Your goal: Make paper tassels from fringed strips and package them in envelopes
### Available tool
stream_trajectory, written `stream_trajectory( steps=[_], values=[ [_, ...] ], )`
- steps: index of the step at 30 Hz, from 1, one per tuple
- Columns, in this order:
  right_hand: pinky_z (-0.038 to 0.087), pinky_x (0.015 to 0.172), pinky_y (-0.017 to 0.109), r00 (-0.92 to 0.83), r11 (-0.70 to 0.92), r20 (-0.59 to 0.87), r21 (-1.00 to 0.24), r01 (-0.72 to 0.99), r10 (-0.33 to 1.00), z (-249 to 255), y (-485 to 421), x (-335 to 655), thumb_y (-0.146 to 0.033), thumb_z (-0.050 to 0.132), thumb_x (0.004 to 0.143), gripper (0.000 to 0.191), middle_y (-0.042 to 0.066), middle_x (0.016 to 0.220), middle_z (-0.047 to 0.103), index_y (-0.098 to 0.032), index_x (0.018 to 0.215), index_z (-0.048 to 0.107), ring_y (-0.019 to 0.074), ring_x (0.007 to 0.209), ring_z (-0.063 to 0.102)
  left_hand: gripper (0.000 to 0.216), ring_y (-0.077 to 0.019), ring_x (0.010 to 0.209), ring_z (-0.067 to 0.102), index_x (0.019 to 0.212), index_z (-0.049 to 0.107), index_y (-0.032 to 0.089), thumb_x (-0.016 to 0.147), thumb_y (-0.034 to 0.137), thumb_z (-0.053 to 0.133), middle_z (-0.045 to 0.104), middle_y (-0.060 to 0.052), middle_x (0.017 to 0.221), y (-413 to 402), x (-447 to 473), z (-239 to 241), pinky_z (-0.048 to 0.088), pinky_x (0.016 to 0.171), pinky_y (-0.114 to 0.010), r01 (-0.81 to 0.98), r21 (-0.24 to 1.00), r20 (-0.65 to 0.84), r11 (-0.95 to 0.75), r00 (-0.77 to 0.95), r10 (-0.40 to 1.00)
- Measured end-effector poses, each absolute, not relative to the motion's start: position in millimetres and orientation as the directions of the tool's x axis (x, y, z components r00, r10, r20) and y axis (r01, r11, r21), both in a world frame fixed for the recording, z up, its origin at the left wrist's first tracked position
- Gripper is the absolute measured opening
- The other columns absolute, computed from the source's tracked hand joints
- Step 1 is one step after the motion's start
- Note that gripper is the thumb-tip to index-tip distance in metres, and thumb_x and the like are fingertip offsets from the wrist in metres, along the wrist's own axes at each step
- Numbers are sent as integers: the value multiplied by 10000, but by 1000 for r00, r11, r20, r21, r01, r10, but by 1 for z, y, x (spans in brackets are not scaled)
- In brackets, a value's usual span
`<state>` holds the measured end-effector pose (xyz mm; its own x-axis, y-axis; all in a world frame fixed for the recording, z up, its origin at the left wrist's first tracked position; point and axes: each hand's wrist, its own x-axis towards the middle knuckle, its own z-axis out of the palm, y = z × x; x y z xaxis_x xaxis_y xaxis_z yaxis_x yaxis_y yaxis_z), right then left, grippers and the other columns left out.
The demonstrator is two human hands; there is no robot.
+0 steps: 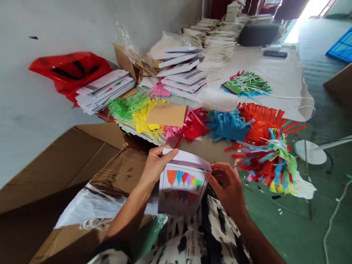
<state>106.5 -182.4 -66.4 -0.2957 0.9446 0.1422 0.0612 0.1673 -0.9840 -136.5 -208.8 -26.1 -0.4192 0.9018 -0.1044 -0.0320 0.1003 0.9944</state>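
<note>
Centrally, fingers of the left hand (151, 168) and right hand (229, 186) pinch opposite upper sides of a printed white packet (180, 184), lower centre; probably light and creasable, it suits edge-holding. Coloured fringes (230, 126) lie beyond.

Looks out from the wearer's head, facing forward and down, with the patterned shirt (184, 250) coming in at the bottom edge. Sits close to the left hand (155, 164) and the right hand (228, 186), placing both a little below the middle. Takes a wide sweep: a grey wall (51, 20) at upper left, a cardboard box (49, 168) near at lower left, green floor (288, 228) at lower right. Slants across the table (288, 72), showing it receding toward the upper right, and reaches past the pale stacks (219, 48) to a bright patch (308, 19) far off.
</note>
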Motion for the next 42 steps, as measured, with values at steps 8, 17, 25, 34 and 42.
stream_trajectory(
  steps=[8,17,25,34,42],
  values=[
    [450,551,184,-419,142,7,-946,291,908,-34,-174,124,-412,613,1004,267,-36,667,617,-203,853,684,107,610,594,308,-109,629,553,739,750,154,898,418,753,647,13,661,-138,-130,66,376,586,-221,582,767,105,-270,301,948],
    [668,727,390,70,-165,-193,-942,-291,979,-72,-174,119,-654,742,834,507,40,889,772,-200,1045,661,223,716,757,387,-273,1149,659,1265,700,195,974,449,678,721,-97,1258,-103,-50,98,507,1040,-448,763,122,581,-635,463,669],
    [563,537,264,-174,-105,-118,-991,87,978,-80,-189,135,-561,640,945,377,16,773,745,-197,1023,700,189,626,729,627,-307,1178,676,1478,507,159,922,350,725,671,-145,1297,-116,-9,-17,576,895,-372,908,243,282,-342,271,920],
    [505,1112,531,-477,544,361,-107,832,801,-2,-63,288,-115,553,941,565,163,1581,542,-220,1495,583,328,1395,575,192,-298,920,707,983,741,135,983,183,555,734,-131,949,-126,-11,-40,501,712,-378,956,38,184,-290,279,943],
    [390,1212,565,-706,756,298,-91,649,642,-15,6,319,-217,601,931,478,155,1646,462,-216,1408,627,342,1495,475,259,-243,825,718,921,788,157,1006,215,551,753,-99,856,-126,-22,-47,490,672,-348,952,9,261,-305,292,920]
  ],
)
